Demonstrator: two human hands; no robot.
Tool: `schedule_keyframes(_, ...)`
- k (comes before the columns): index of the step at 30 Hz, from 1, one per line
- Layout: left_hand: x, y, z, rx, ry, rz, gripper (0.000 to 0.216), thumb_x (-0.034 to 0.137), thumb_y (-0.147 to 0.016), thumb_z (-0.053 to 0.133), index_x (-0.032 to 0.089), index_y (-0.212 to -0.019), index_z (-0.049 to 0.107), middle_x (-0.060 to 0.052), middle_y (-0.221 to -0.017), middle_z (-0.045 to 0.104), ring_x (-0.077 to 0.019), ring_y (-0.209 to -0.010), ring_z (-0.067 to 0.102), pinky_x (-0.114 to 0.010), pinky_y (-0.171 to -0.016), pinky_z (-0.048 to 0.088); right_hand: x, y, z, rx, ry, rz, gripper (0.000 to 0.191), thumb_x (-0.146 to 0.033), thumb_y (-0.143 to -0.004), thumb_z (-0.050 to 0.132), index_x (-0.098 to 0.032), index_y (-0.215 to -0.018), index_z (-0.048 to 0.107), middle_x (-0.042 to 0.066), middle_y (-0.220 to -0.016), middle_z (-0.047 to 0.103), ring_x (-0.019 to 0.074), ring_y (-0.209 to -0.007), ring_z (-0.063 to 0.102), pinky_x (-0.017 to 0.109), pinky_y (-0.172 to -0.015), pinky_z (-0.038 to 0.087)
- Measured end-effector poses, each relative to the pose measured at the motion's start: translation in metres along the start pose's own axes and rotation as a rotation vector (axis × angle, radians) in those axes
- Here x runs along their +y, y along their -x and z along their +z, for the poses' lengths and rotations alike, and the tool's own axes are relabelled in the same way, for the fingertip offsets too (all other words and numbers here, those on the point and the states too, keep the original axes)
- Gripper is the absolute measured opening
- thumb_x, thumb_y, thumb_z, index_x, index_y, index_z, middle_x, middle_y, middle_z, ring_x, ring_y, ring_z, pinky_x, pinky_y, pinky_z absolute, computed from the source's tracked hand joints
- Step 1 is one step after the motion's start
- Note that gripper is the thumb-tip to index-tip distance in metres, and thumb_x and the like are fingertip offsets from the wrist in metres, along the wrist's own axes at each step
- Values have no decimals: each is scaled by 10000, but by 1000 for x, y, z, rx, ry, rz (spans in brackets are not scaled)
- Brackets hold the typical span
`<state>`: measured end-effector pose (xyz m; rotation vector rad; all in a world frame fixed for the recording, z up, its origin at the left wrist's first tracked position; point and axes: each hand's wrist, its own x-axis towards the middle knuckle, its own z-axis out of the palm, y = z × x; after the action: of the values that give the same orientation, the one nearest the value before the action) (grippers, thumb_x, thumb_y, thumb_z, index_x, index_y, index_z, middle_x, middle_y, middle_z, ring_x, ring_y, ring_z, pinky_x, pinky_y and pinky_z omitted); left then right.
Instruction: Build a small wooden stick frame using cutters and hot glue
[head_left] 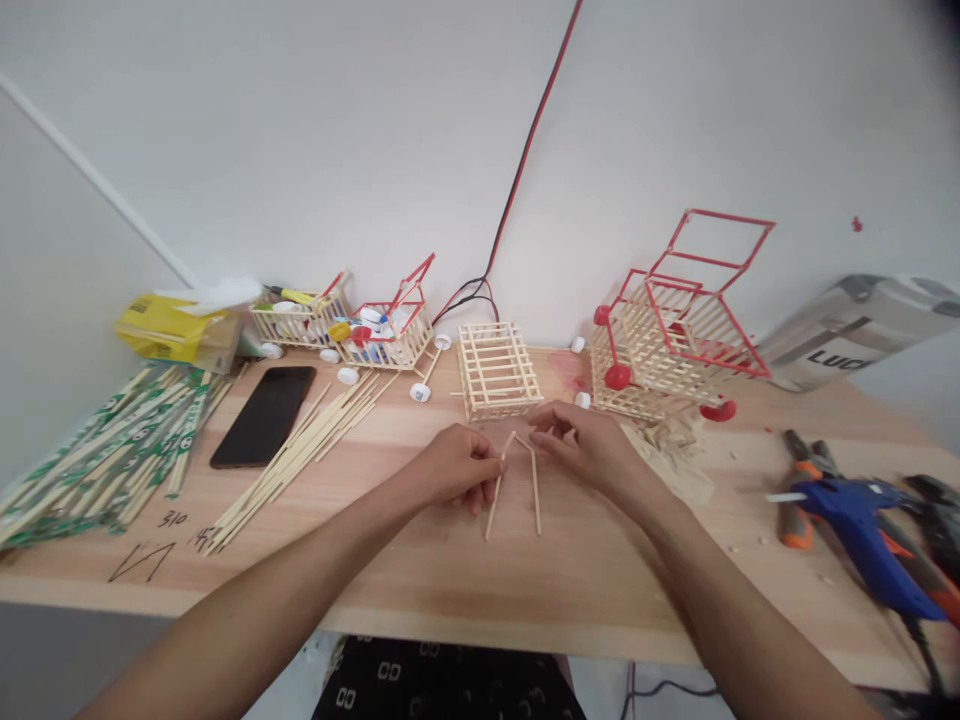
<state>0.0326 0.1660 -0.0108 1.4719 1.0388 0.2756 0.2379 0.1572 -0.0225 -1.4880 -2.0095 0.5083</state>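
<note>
My left hand (pixel 465 468) is closed, pinching the left leg of a small bent frame of bamboo sticks (pixel 537 490) on the wooden table. Two long legs of this frame point toward me, and a short slanting piece runs at their far end. Beside that far end is my right hand (pixel 577 440), its fingers curved and apart, with nothing visible in them. Just beyond both hands sits a slatted stick basket (pixel 499 370). A pair of white bottle-cap wheels on a stick axle (pixel 429 368) lies to its left.
Left are loose sticks (pixel 300 455), a black phone (pixel 264 416) and wrapped chopsticks (pixel 112 450). Small stick carts (pixel 394 345) holding caps stand behind. A red-trimmed stick cart (pixel 645 345) stands back right. A blue glue gun (pixel 862 540) and pliers (pixel 796 490) lie far right.
</note>
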Motion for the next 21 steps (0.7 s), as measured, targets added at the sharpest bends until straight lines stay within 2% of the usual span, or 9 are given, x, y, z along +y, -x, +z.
schedule_keyframes(2, -2, -1, -1, 25, -39, -2, 219, 260, -757, 501, 161, -562, 507, -3, -503, 598, -95, -344, 514, -172, -299, 286, 3, 0, 0, 1, 114, 1, 87, -294, -811, 613, -211, -813, 639, 14, -773, 660, 146, -660, 558, 263, -607, 378)
schedule_keyframes(4, -4, -1, -2, 52, -86, 13, 229, 281, -772, 491, 164, -575, 499, -5, -506, 606, -101, -345, 526, -170, -299, 299, -1, 2, 1, -35, 202, 12, 100, -292, -811, 616, -208, -758, 622, 11, -751, 642, 142, -653, 539, 252, -574, 341)
schedule_keyframes(10, -9, -3, -7, 74, -195, 33, 235, 316, -796, 469, 167, -616, 488, -8, -481, 606, -113, -340, 538, -170, -311, 336, -17, 5, 4, -88, 296, 112, 90, -250, -813, 595, -197, -741, 608, 6, -736, 643, 133, -654, 532, 238, -543, 276)
schedule_keyframes(13, -8, -4, -9, 61, -179, 14, 216, 286, -797, 453, 171, -616, 474, -5, -493, 608, -114, -345, 541, -170, -302, 332, -9, 4, 3, -78, 237, 94, 94, -224, -808, 568, -198, -733, 619, 0, -702, 646, 135, -643, 539, 240, -559, 294)
schedule_keyframes(17, -6, -4, -11, 56, -184, 13, 188, 233, -772, 451, 168, -596, 472, -3, -485, 599, -106, -336, 524, -169, -306, 322, 6, 2, 5, -26, 73, 120, 123, -284, -799, 564, -201, -730, 622, -7, -657, 641, 139, -592, 541, 244, -561, 343)
schedule_keyframes(21, -4, -3, -14, 29, -156, -13, 194, 225, -771, 444, 166, -587, 463, -9, -509, 608, -103, -350, 530, -166, -316, 309, 6, 1, 7, -8, -80, 142, 143, -320, -798, 552, -200, -733, 598, -17, -643, 623, 134, -587, 545, 234, -538, 353)
